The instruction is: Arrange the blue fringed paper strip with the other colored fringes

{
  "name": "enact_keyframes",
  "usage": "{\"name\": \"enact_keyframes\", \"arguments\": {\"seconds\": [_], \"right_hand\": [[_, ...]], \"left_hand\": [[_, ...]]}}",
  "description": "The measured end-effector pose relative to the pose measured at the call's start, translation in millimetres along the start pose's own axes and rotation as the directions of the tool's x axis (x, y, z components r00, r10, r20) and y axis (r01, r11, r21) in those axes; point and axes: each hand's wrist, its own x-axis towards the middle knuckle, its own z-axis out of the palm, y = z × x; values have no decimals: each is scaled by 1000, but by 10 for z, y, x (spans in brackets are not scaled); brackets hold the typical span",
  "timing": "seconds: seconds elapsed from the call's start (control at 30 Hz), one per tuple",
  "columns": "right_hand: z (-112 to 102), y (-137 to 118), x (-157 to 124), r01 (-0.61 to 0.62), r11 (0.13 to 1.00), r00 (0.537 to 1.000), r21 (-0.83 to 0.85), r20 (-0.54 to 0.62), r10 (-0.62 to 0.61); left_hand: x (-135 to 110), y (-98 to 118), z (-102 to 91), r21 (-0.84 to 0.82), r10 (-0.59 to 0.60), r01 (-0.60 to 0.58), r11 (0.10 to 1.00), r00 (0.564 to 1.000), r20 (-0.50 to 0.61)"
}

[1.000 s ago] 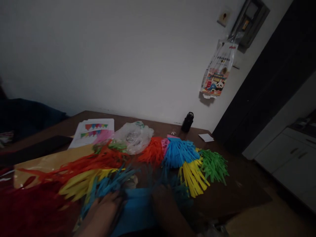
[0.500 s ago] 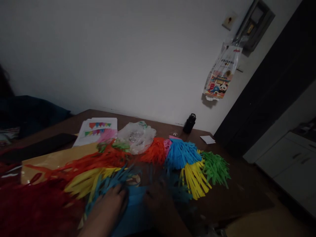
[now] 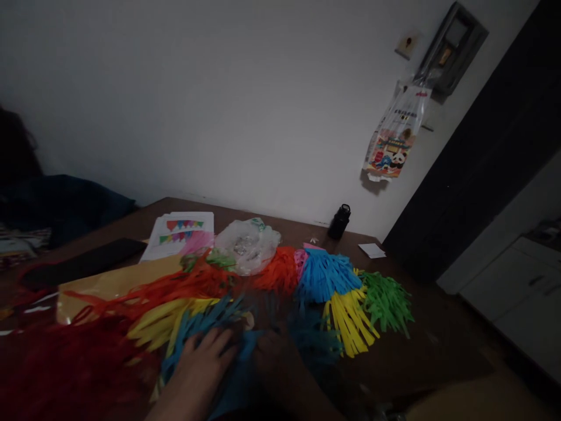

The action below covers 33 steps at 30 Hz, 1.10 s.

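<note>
At the near edge of the table, a blue fringed paper [image 3: 245, 356] lies between my two hands, its cut strips fanning out beyond them. My left hand [image 3: 209, 355] holds its left side, the fingers bent over it. My right hand [image 3: 275, 354], in shadow, pinches the right side; its fingertips are hard to make out. Just past my left hand lies a yellow fringed paper [image 3: 164, 318]. Farther left is a heap of dark red strips [image 3: 83, 362].
Orange strips [image 3: 179, 286] lie behind, near a clear plastic bag [image 3: 249, 248] and printed sheets [image 3: 186, 231]. To the right are a bright blue fringe [image 3: 326, 275], a yellow fringe [image 3: 350, 321] and a green fringe [image 3: 388, 301]. A black bottle [image 3: 339, 222] stands by the wall.
The view has shifted slightly, so the table appears a little farther right and lower. My left hand has moved nearer my right, and less blue paper shows between them.
</note>
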Motion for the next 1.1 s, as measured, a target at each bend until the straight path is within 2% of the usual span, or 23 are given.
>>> {"name": "enact_keyframes", "arguments": {"seconds": [0.07, 0.2, 0.33, 0.4, 0.5, 0.6, 0.7, 0.8, 0.87, 0.97, 1.1], "right_hand": [[-22, -6, 11, -49, 999, 999, 3, -17, 49], [-108, -37, 56, -141, 988, 987, 58, 81, 136], [-140, -53, 29, -27, 999, 983, 45, 182, 19], [-156, -42, -34, 11, 999, 974, 53, 225, -22], [-173, 8, -173, 2, 997, 970, 78, 242, -21], [-141, 76, -305, -48, 995, 989, 90, 146, 35], [-100, 115, -363, -124, 989, 992, 86, 16, 123], [-107, 99, -347, -222, 969, 975, 106, 6, 223], [-126, 72, -323, -289, 951, 957, 110, 36, 287], [-125, 36, -301, -335, 934, 942, 123, 43, 333], [-98, 5, -296, -261, 957, 957, 127, -95, 273]], "left_hand": [[-27, -3, 65, 49, 47, -47, 998, 999, -9], [-26, -20, 194, 61, 87, -84, 995, 995, -42], [-57, -86, 335, 0, 150, -151, 989, 983, -105], [-96, -152, 389, -19, 178, -180, 983, 979, -96], [-148, -275, 429, -42, 197, -200, 979, 979, -50], [-160, -342, 411, -60, 209, -207, 976, 978, 23], [-140, -295, 341, -72, 131, -128, 989, 991, 40], [-113, -207, 260, -81, 41, -37, 996, 998, 46], [-99, -180, 234, -79, 28, -23, 997, 998, 59], [-84, -192, 268, -90, 65, -60, 994, 997, 49], [-56, -197, 377, -70, 160, -162, 984, 987, -31]]}}
